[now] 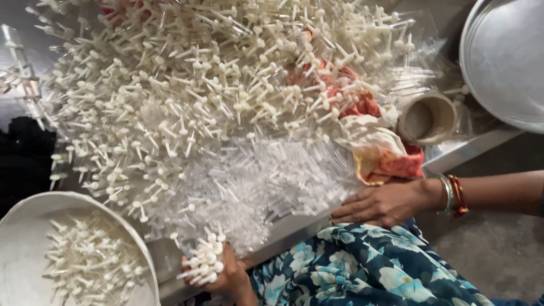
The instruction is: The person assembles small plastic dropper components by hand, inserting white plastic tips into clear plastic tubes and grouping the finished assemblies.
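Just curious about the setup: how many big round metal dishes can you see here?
2: one white bowl at lower left holding white-capped tubes, and one empty steel plate at upper right, partly cut off. The pile could hide others.

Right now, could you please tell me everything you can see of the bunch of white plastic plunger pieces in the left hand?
The bunch of white plastic plunger pieces is a tight cluster of thin stems with rounded knob ends, fanned up and leftward. The left hand grips it from below at the metal tray's front edge, beside the round white bowl.

A tight bunch of white plunger sticks [205, 262], heads fanned outward, apparently clutched at the tray's near edge.
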